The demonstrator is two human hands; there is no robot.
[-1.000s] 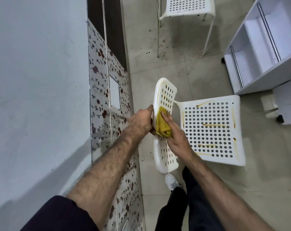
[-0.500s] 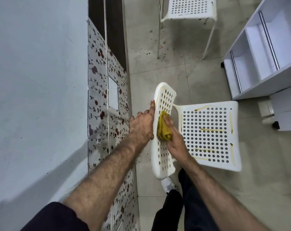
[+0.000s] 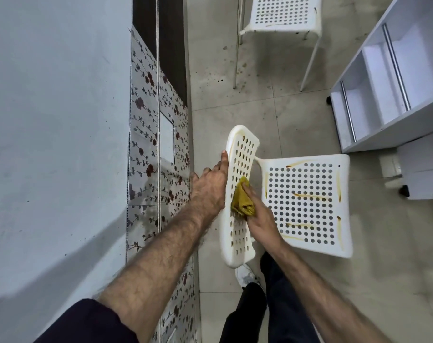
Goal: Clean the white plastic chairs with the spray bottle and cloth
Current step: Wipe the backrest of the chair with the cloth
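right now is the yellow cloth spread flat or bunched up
Bunched up: the cloth is a wad under the right hand against the chair backrest.

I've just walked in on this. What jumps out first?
Dead centre, the right hand presses a yellow cloth against the holed back of a white chair, while the left hand braces the back from behind. The seat beside it carries brownish streaks. A second chair stands at top.

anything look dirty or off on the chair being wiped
Yes. The near white perforated plastic chair's seat carries yellow-brown streaks along its edges and across the holes, so it looks unwiped. The right hand presses a yellow cloth on the backrest; the left hand braces it. The floor tiles are spotted.
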